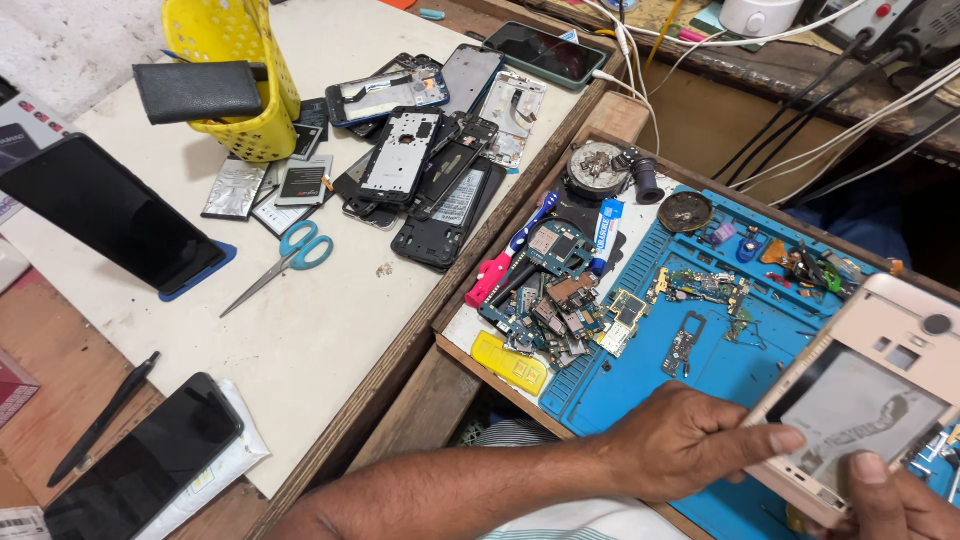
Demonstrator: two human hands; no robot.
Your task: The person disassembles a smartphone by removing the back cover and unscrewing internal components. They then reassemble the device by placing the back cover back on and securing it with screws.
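We hold the pinkish phone shell over the blue mat, left hand fingers pinching its edge, right hand thumb pressed on its lower corner. It is already stripped bare; loose circuit boards lie nearby, nothing refitted yet.

Phone housing: pale rose-gold back frame, opened, inner side up. Grey metal plate fills its middle; round camera hole and small cut-outs near upper end. Tilted diagonally, held off the blue mat at lower right.
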